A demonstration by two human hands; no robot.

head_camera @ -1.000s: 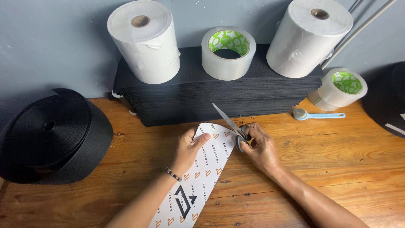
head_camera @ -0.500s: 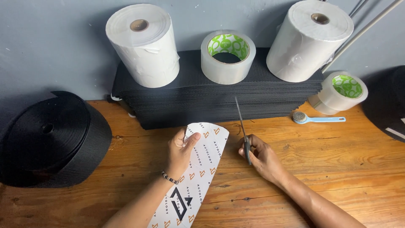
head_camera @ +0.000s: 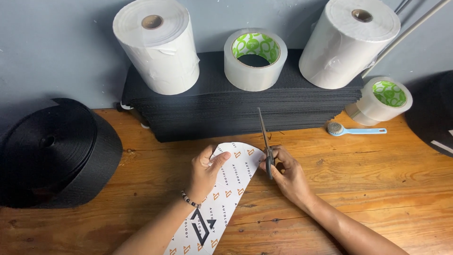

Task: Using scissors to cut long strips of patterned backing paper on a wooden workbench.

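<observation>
The left hand (head_camera: 206, 171) pinched the far, rounded end of the printed card (head_camera: 222, 198), which lay on the wooden table (head_camera: 368, 189) near the middle. The right hand (head_camera: 288, 174) gripped the scissors (head_camera: 265, 141), fingers curled through the handles, blades closed and pointing far, just right of the card's edge. Cutting cleanly likely called for holding the card flat and feeding its edge into the blades. Far room was tight: the black stack (head_camera: 236, 113) stood close. To the right, bare wood lay open up to the blue brush (head_camera: 351, 131).
</observation>
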